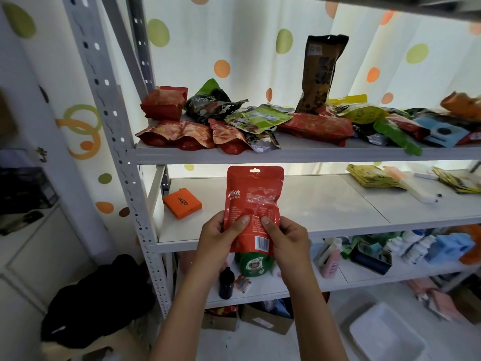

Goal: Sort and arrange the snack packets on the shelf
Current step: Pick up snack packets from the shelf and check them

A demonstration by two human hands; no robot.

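Note:
I hold a red snack pouch (253,196) upright in front of the middle shelf (325,204), its back label facing me. My left hand (220,237) grips its lower left edge and my right hand (287,239) grips its lower right, thumbs on the front. On the upper shelf (299,151) lies a jumbled pile of packets: red ones (179,135) at the left, a black-green one (210,104), a green one (257,118), a long red one (316,127). A tall brown packet (318,74) stands upright against the curtain.
An orange box (182,203) lies at the left of the middle shelf, yellow packets (372,176) at its right. The lower shelf carries bottles and boxes (369,256). A white tub (387,334) and cardboard boxes sit on the floor. Dark clothing (96,298) lies beside the grey upright post (122,157).

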